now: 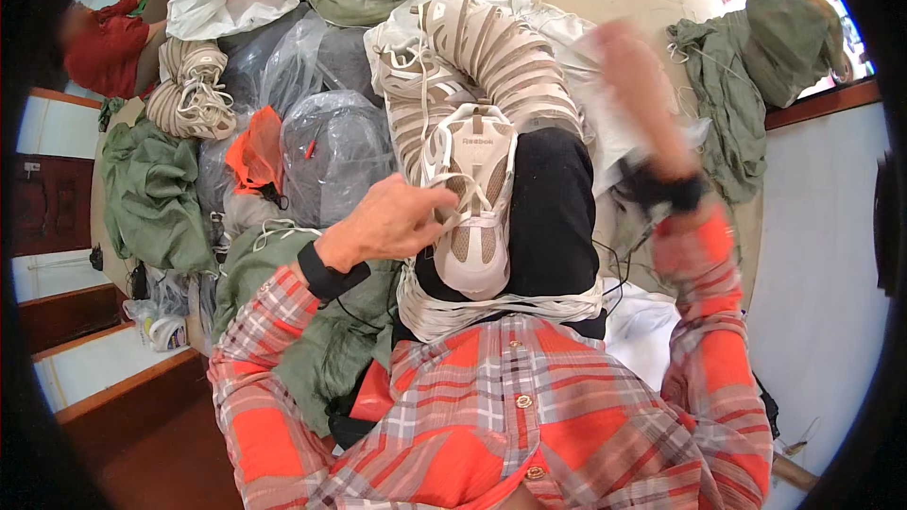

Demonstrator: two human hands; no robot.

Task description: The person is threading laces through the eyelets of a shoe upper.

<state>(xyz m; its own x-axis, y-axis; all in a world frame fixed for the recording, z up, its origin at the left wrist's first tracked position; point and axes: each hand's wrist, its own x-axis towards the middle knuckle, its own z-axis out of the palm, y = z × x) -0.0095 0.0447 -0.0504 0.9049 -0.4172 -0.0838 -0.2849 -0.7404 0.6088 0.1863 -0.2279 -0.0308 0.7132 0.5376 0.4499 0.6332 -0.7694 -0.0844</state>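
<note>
A beige and white sneaker (pixel 472 260) lies on my black-trousered lap, its toe toward me and its tongue pointing away. My left hand (pixel 389 219) is at the left side of its laces, fingers closed on a cream shoelace (pixel 465 187). Away to the right, my right hand (pixel 628 71) is raised over white cloth and smeared by motion. Whether it holds anything does not show. Against the sneaker's far end rest long nested rows of similar sneaker uppers (pixel 505 52). A bundle of loose white laces (pixel 501 314) stretches across my lap near my waist.
Clear plastic bags with dark contents (pixel 335 156) lie left, beside an orange bag (pixel 255 153) and a green cloth sack (pixel 156 194). Another nested stack of uppers (pixel 192 90) sits beyond. Green sacks (pixel 727 94) stand far right. Another person (pixel 109 52) sits at the far left.
</note>
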